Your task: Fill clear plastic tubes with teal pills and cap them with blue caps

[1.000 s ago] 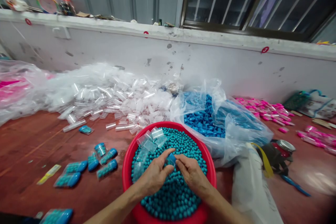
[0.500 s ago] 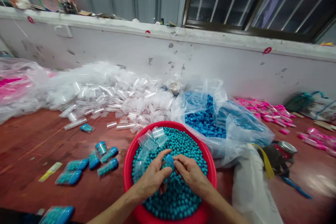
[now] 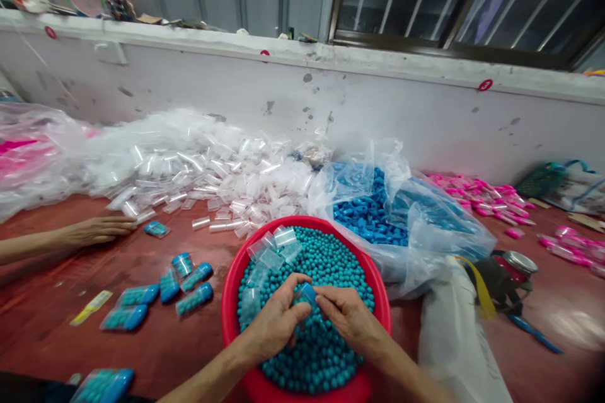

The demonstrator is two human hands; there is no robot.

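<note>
Over a red basin (image 3: 229,302) of teal beads (image 3: 326,252), my left hand (image 3: 282,313) grips a small clear plastic tube with a blue cap (image 3: 308,293). My right hand (image 3: 344,313) pinches the cap end with thumb and fingers. The lower part of the tube is hidden behind my left hand. Several empty clear tubes (image 3: 271,259) lie on the beads at the basin's left side. To the left on the table are several bead-filled tubes with blue caps (image 3: 195,300).
A heap of clear tubes (image 3: 208,170) lies along the wall. Behind the basin is a plastic bag of blue caps (image 3: 371,217). Pink pieces (image 3: 482,195) lie at right, near a jar with a metal lid (image 3: 518,264). Another person's hand (image 3: 101,230) rests at the left.
Another person's hand and forearm have come in from the left, by the clear tubes. My hands stay on the capped tube, which has tilted slightly.
</note>
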